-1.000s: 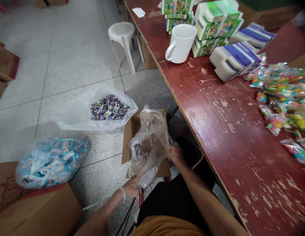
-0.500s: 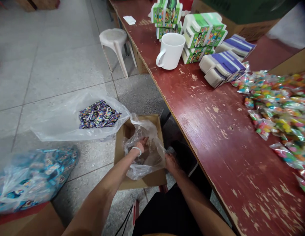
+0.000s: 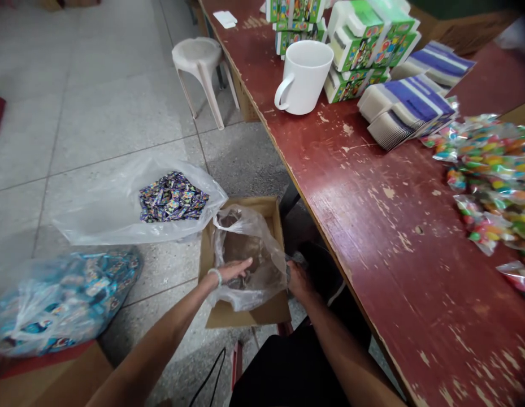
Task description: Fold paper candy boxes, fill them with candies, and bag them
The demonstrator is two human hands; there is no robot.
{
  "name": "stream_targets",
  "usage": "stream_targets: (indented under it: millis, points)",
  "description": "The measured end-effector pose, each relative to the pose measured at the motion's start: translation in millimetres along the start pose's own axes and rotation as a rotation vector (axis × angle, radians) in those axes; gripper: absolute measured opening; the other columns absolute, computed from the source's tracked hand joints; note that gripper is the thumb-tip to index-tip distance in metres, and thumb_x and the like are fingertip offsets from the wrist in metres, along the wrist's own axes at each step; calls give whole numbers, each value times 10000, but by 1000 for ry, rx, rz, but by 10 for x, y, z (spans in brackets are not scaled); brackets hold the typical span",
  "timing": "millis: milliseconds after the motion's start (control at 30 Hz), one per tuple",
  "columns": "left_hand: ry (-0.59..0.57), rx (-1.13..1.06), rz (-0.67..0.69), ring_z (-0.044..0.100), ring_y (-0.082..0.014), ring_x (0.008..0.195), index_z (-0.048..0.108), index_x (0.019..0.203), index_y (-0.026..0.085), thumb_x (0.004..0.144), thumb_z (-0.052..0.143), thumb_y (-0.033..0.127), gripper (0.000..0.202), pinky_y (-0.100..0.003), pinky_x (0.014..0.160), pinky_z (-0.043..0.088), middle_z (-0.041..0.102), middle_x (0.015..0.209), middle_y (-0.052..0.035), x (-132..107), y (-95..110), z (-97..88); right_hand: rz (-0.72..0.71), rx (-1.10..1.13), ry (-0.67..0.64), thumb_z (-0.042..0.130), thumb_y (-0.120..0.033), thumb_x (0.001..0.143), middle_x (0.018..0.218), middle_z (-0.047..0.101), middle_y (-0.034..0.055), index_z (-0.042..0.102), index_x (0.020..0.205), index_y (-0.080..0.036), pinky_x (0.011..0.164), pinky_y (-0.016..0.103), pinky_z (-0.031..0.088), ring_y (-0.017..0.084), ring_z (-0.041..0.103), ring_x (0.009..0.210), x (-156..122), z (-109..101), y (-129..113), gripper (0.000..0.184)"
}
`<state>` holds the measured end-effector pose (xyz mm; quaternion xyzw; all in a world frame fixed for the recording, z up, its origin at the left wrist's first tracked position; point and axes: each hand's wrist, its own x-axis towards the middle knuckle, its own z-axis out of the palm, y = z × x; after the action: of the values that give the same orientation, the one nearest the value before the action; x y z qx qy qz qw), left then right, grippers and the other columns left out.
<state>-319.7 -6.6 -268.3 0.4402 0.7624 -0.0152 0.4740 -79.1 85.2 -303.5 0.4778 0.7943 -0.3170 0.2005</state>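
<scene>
A clear plastic bag [image 3: 268, 243] lines an open cardboard box [image 3: 245, 317] on the floor, its mouth spread wide. My left hand [image 3: 234, 271], with a pale beaded bracelet at the wrist, reaches over the near side of the bag's mouth, fingers stretched out and holding nothing. At the box's right side my right hand [image 3: 298, 280] is closed on the bag's edge. To the left of the box lies another clear bag [image 3: 101, 209], open, with many small dark purple wrapped packets [image 3: 173, 198] in it.
A worn red table [image 3: 351, 226] runs along the right, carrying a white mug [image 3: 307, 79], green printed cartons [image 3: 372, 39], purple-striped card stacks [image 3: 408, 110] and candy packets [image 3: 499, 186]. A white stool [image 3: 198, 53] stands beyond. A bag of blue packets [image 3: 71, 299] rests at lower left.
My left hand has moved toward the near left of the bag's mouth. The bag's opening looks wider. My right hand stays at the bag's right edge. The view has shifted slightly.
</scene>
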Motion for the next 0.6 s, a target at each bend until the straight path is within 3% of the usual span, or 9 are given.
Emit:
stream_targets:
  millis: [67,167,233,333,467,600]
  points:
    - [-103,-11,24,637,-221,986,557,1256,185,929,466,472,444,-416,850,521,644,1149,-85,-332,-65,239,-2,7,18,536,-79,830,1173,594,108,519,1246,-152,846,252,429,208,582,1073,23,4,-15,422]
    - [-145,55,6,569,-297,1163,470,1377,299,848,514,585,602,-462,958,450,623,1247,-99,-793,-108,565,-10,6,33,480,-54,864,1209,575,124,501,1272,-139,864,253,432,202,580,1082,34,20,-83,417]
    - [-122,126,-50,567,-318,1157,457,1388,272,875,494,551,585,-522,979,411,622,1225,-126,-987,-88,755,-22,3,28,486,-65,884,1220,567,129,498,1279,-139,875,273,447,201,584,1070,21,49,-145,402]
    - [-73,226,-150,590,-251,1083,524,1293,218,926,488,431,426,-504,972,430,616,1184,-107,-1072,-24,959,-38,-1,-1,554,-211,918,1223,564,108,508,1264,-159,869,373,499,214,593,1036,-11,113,-214,352]
    - [-27,298,-224,584,-214,1062,591,1163,204,925,522,362,294,-445,941,467,601,1195,-89,-1042,71,1020,-58,-6,-52,577,-316,920,1227,567,92,540,1227,-167,865,433,521,226,596,1041,-33,171,-236,343]
    - [15,321,-222,598,-239,1054,556,1253,188,952,460,307,338,-463,925,453,643,1104,-99,-1165,135,932,-59,-13,-108,574,-313,923,1196,584,89,552,1208,-162,849,416,529,216,608,1014,-48,167,-264,323]
